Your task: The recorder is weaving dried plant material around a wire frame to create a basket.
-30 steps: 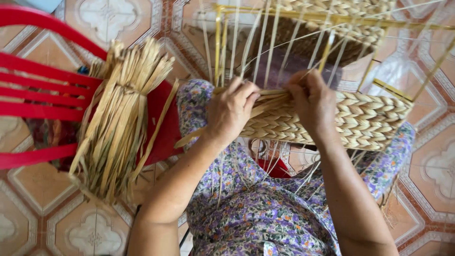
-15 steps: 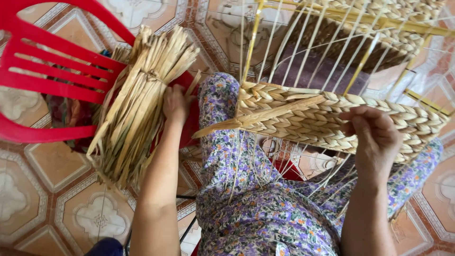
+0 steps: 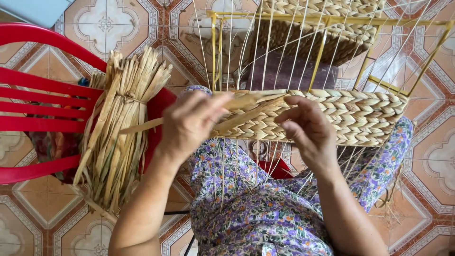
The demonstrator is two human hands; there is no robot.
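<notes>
Straw strip point(image 3: 142, 126) pinched — left hand point(image 3: 189, 124), basket point(image 3: 360, 116) beside

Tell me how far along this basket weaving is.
Done: a band of braided rows wraps the yellow wire frame, forming the woven wall. In hand: the left hand holds a fresh straw strand at the weave's edge, the right hand beside it. Left: the bare uprights above, with a straw bundle waiting on the red chair.

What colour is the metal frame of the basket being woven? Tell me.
Yellow: the frame shows best in the head view, its bars standing above the woven straw band.
</notes>
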